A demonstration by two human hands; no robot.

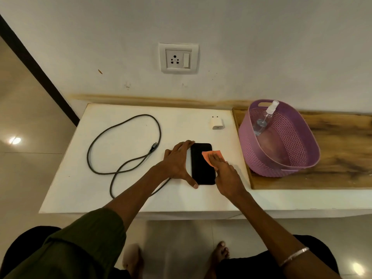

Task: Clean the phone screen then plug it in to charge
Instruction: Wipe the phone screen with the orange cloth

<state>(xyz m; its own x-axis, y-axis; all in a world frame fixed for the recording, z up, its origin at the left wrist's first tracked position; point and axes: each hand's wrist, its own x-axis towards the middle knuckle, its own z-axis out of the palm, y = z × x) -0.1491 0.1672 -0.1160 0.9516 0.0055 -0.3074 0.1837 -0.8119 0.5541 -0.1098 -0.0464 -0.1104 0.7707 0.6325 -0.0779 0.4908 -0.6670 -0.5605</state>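
I see white table (84,190), phone (201,170) flat mid-table. My left hand (177,164) splayed open along phone's left edge, bracing against sliding. My right hand (225,176) presses orange cloth (215,153) flat on screen, wiping. Cable (124,135), adapter (215,122) wait untouched behind.

One camera sits on the person's head. It looks forward and down, close above the white desk (124,190), toward the wall (261,47).

- A purple plastic basket (289,150) with perforated walls sits at right of frame on a wooden board (342,150).
- The white desk (80,178) fills the centre.
- Glossy beige floor tiles (26,121) lie at left.
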